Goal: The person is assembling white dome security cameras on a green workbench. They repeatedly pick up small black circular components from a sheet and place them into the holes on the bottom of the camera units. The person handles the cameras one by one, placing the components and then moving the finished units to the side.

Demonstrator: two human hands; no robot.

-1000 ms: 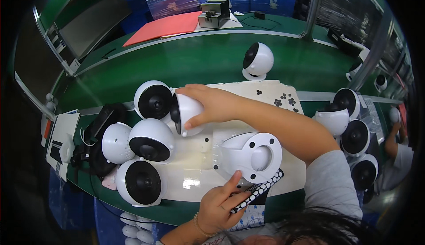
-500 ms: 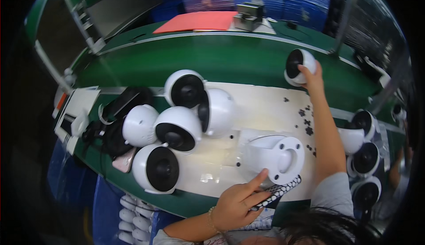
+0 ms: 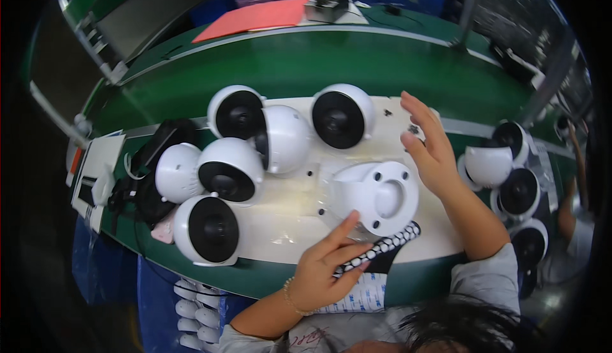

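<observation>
My left hand [image 3: 324, 270] grips a black strip covered in white round dots [image 3: 386, 246] at the near side of the work board. Its index finger is stretched out and reaches the edge of a white base [image 3: 358, 190]. That base has a ring-shaped face with several dark round spots and a hollow in the middle. My right hand [image 3: 433, 152] is raised over the right of the board, fingers apart, holding nothing. Left of it stands a white ball-shaped camera housing [image 3: 342, 117] with a black front. A printed white sheet [image 3: 363, 294] hangs below the strip.
More camera housings [image 3: 213, 229] crowd the board's left part, beside black cables and a bag [image 3: 156, 197]. Others [image 3: 519, 192] stand at the right. Small black pieces [image 3: 414, 129] lie near my right hand. At the back are a red sheet [image 3: 255, 20] and a metal block [image 3: 326, 4].
My right hand held a camera housing out at the far right; the housing now stands on the board and the hand is open, drawn nearer. My left hand keeps the dotted strip.
</observation>
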